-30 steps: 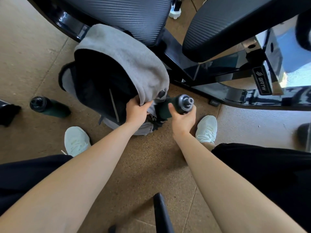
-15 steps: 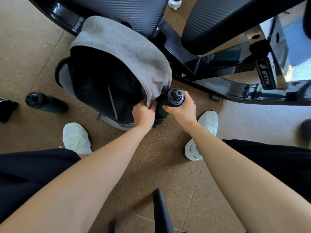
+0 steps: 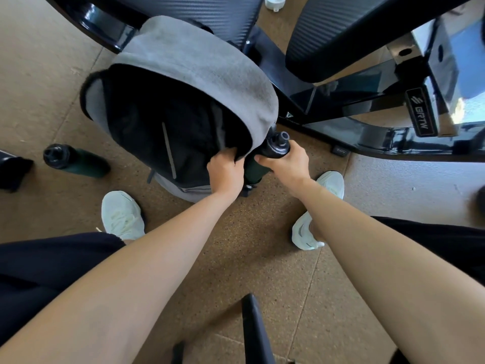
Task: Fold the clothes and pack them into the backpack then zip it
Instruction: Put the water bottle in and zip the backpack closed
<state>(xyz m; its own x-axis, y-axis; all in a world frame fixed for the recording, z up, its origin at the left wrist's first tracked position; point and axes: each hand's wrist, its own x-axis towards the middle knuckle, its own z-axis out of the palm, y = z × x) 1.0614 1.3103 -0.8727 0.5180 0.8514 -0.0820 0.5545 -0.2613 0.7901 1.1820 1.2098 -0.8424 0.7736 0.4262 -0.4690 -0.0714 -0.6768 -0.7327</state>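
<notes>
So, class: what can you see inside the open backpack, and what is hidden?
Inside the backpack only dark fabric with a pale strip shows. The grey flap covers the rest. The left hand grips its edge; the right hand holds a bottle beside it.

Left hand (image 3: pixel 225 172) grips backpack (image 3: pixel 183 101) edge; right hand (image 3: pixel 288 164) holds bottle (image 3: pixel 265 158)

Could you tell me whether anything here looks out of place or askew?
One thing: a second green bottle lies tipped on its side on the floor, left of the backpack, unpacked. Otherwise, the right hand holds a bottle at the backpack's side while the left hand grips its edge.
</notes>
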